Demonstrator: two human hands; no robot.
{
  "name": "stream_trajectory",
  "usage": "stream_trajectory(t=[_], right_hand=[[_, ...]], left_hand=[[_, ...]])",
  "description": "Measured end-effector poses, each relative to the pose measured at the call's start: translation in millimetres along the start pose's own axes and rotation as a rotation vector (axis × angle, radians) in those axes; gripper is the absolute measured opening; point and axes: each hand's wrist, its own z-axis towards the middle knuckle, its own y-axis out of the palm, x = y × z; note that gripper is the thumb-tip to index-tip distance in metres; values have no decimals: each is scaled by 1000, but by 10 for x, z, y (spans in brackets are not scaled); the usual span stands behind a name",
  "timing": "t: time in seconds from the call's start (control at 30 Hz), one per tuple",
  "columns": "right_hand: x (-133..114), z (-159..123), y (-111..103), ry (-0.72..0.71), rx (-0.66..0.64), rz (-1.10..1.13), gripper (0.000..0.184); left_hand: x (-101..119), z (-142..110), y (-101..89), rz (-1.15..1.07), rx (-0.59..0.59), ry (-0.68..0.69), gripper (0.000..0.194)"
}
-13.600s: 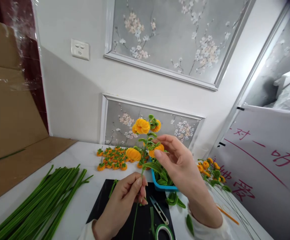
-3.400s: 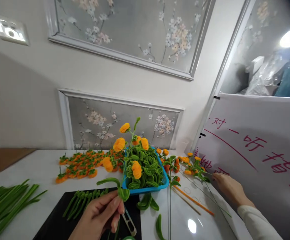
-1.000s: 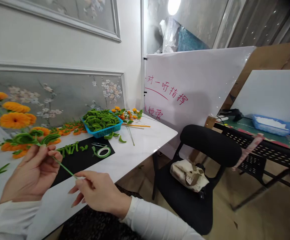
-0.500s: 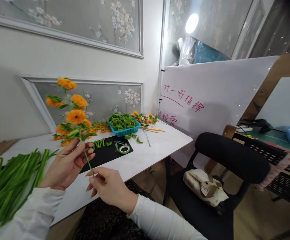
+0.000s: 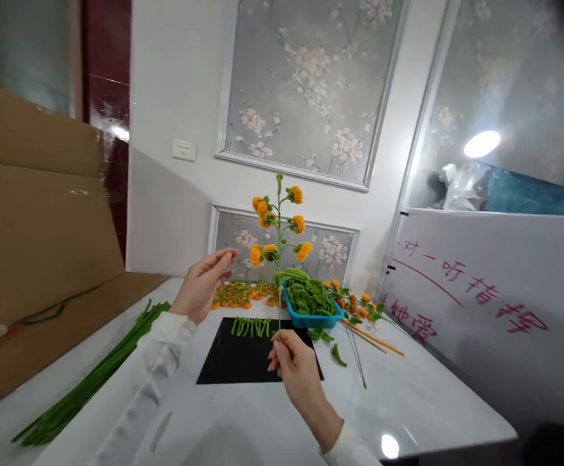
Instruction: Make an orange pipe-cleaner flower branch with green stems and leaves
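An artificial flower stem (image 5: 280, 249) with orange fluffy blossoms and green buds stands upright in front of me. My right hand (image 5: 297, 369) pinches its lower end between thumb and fingers. Curved green leaves (image 5: 294, 275) are on the stem just above that grip. My left hand (image 5: 204, 285) is raised to the left of the stem, apart from it. Its thumb and fingertips are drawn together; whether anything small is between them I cannot make out. Below the hands lies a black mat (image 5: 236, 362) with a row of short green pieces (image 5: 251, 327).
A blue basket (image 5: 313, 320) of green leaves stands behind the mat. Orange flower heads (image 5: 236, 294) lie at the back. Finished-looking flower sprays (image 5: 359, 307) and thin sticks (image 5: 373, 338) lie right. Long green strips (image 5: 101, 369) lie left, beside brown cardboard (image 5: 39, 213).
My view has swung left. My left hand has let go of the flower stem and moved away to its left. The stem now stands upright in my right hand.
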Motion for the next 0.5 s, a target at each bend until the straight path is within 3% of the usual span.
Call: stream_trajectory(t=[0.1, 0.27, 0.5], right_hand=[[159, 84, 99, 12, -58, -4, 18], [391, 74, 252, 86, -219, 74, 24], [560, -145, 357, 192, -411, 117, 33]], left_hand=[[68, 201, 74, -32, -99, 1, 25], [-45, 431, 49, -98, -292, -189, 22], [-381, 485, -43, -272, -343, -350, 2]])
